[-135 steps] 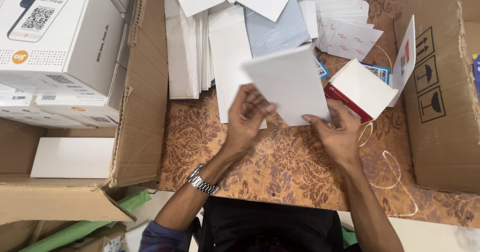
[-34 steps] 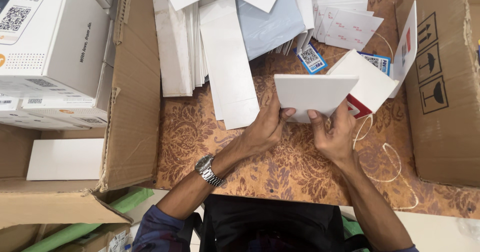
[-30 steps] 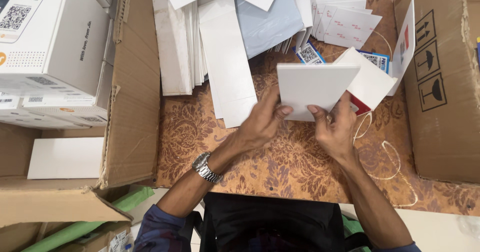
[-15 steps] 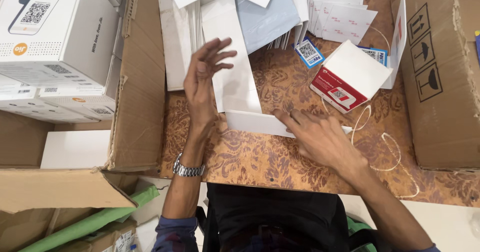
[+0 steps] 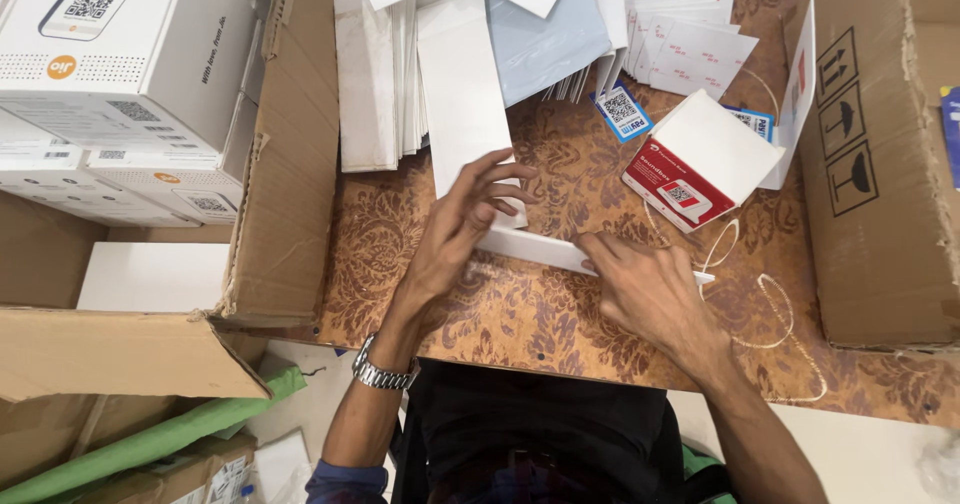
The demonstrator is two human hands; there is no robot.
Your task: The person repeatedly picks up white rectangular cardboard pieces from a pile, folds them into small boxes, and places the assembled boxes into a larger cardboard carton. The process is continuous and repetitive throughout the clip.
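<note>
Desk (image 5: 560, 334): carrying a brown patterned cover; it is now bearing the white flat piece, which a second ago was being held up in the air above it.
Cardboard carton, 9 o'clock (image 5: 290, 144): standing open beside the hands, with white printed boxes (image 5: 130, 54) stacked inside; unchanged.
Cardboard carton, 3 o'clock (image 5: 880, 174): standing at the desk's right edge; unchanged.
White sheet stack, 12 o'clock (image 5: 420, 74): lying fanned across the top of the desk, one long white strip reaching down toward the left hand.
Red-and-white small box, 2 o'clock (image 5: 700, 164): lying open-lidded, well apart from both hands.
White flat piece (image 5: 545, 250): now lying flat and seen nearly edge-on at the centre of the desk, between the two hands.
Left hand (image 5: 465, 229): fingers spreading wide open, gripping nothing; the fingertips are hovering over the left end of the piece, contact uncertain.
Right hand (image 5: 645, 289): lying palm down, fingers extended and pressing on the right part of the piece rather than closing around it.
Assessment: the piece is being flattened or folded down against the desk instead of being handled in the air.
</note>
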